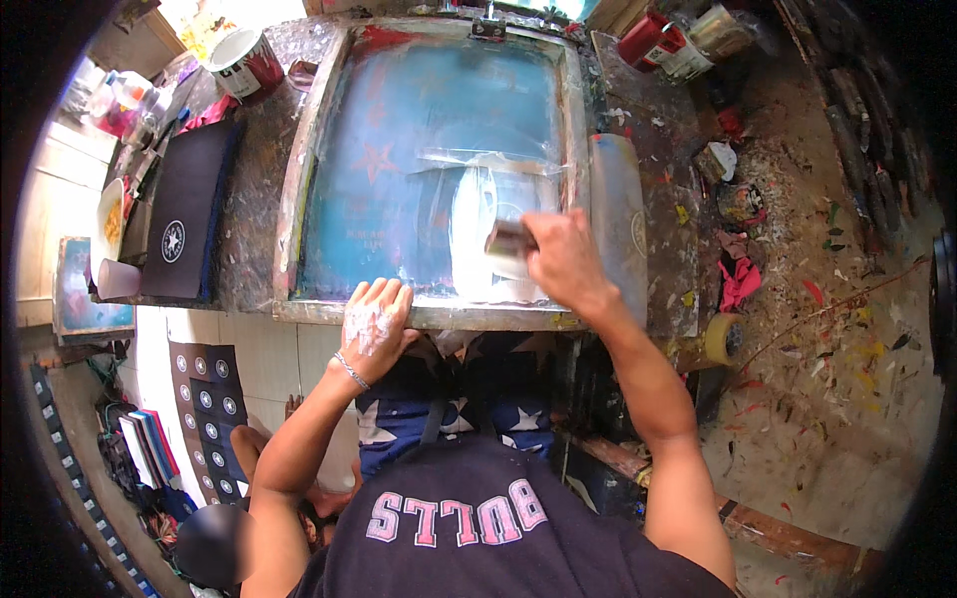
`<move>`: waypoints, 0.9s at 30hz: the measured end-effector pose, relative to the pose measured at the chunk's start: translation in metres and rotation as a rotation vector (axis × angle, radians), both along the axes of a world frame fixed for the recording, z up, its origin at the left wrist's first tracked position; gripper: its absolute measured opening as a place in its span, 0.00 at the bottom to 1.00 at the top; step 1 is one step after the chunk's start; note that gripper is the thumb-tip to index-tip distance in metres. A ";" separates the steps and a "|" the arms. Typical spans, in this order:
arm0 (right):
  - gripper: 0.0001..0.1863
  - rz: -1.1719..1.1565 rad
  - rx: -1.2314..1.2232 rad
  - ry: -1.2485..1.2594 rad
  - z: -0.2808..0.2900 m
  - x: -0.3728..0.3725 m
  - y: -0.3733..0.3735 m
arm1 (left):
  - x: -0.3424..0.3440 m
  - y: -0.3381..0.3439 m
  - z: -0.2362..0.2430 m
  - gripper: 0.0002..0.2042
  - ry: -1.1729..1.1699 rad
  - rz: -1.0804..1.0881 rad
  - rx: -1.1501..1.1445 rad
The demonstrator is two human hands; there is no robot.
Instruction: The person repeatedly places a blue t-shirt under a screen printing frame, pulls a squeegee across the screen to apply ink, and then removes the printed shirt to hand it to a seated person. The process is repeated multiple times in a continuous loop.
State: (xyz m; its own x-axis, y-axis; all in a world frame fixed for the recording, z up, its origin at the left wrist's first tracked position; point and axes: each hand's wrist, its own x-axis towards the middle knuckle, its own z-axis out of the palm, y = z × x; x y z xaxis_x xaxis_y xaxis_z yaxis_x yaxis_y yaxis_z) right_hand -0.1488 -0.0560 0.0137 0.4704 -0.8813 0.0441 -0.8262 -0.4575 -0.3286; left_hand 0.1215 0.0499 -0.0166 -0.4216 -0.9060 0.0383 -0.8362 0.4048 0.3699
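Observation:
A screen-printing frame with worn wooden edges lies on the table in front of me. Its blue mesh shows faint reddish stars, and tape crosses its middle. White ink is spread over the near right part of the mesh. My right hand is closed round a squeegee, set down in the white ink; the fist hides part of it. At the near edge of the frame, my left hand, smeared white on its back, has its fingers curled over the wood.
Left of the frame are a black stack with a white star emblem, a paint can and a cup. Cans stand at the far right; a tape roll is nearer. Another person is low on my left.

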 end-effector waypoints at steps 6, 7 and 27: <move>0.10 0.034 -0.205 0.001 -0.010 0.020 -0.105 | -0.001 0.003 -0.002 0.22 0.045 0.050 -0.029; 0.11 0.054 -0.201 0.009 -0.012 0.022 -0.111 | -0.001 0.003 -0.002 0.22 0.046 0.051 -0.023; 0.12 0.103 -0.296 0.074 -0.002 0.010 0.069 | 0.002 -0.003 0.014 0.20 0.045 0.028 -0.007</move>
